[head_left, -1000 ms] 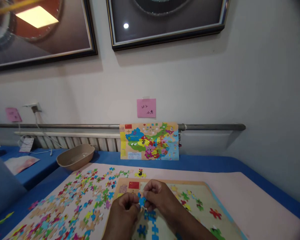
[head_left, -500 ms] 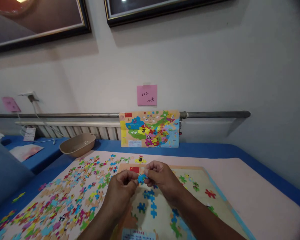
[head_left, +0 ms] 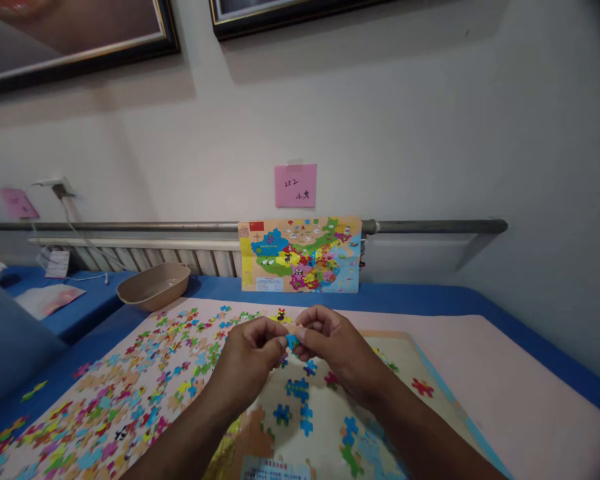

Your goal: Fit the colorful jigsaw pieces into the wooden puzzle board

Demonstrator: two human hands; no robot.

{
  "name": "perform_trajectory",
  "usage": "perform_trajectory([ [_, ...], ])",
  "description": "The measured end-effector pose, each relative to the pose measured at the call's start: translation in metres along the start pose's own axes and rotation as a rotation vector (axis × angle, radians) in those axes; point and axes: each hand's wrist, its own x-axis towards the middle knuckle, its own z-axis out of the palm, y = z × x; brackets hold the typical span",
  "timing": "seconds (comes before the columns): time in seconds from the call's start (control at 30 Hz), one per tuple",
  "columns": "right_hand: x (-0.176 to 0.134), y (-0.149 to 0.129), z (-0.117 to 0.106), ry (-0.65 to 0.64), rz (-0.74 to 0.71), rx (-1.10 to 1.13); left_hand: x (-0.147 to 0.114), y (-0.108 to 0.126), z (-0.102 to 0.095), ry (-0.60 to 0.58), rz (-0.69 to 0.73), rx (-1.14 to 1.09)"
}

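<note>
Both hands, the left hand (head_left: 250, 357) and right hand (head_left: 333, 347), pinch a small blue puzzle piece (head_left: 292, 341) between their fingertips above the puzzle board (head_left: 325, 427), with loose coloured pieces (head_left: 130, 393) scattered to the left on the worktop (head_left: 505, 400) and a map picture (head_left: 300, 255) propped against the wall

A pink note (head_left: 295, 185) on the wall bears handwritten "252" and two characters too small to read surely.
</note>
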Motion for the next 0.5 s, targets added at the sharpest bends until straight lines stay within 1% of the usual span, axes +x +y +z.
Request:
perform_trajectory([
  [0.1, 0.001, -0.001, -0.003, -0.038, -0.011, -0.020, 0.007, 0.000, 0.004, -0.061, 0.024, 0.033],
  [0.23, 0.004, 0.001, -0.007, 0.013, -0.047, -0.037, 0.012, -0.006, 0.009, -0.085, 0.043, 0.028],
  [0.37, 0.008, 0.007, -0.010, 0.041, -0.015, -0.022, 0.017, -0.014, 0.011, -0.100, 0.043, 0.042],
  [0.5, 0.010, 0.015, -0.011, 0.023, 0.024, -0.012, 0.021, -0.020, 0.008, -0.146, 0.005, 0.061],
])
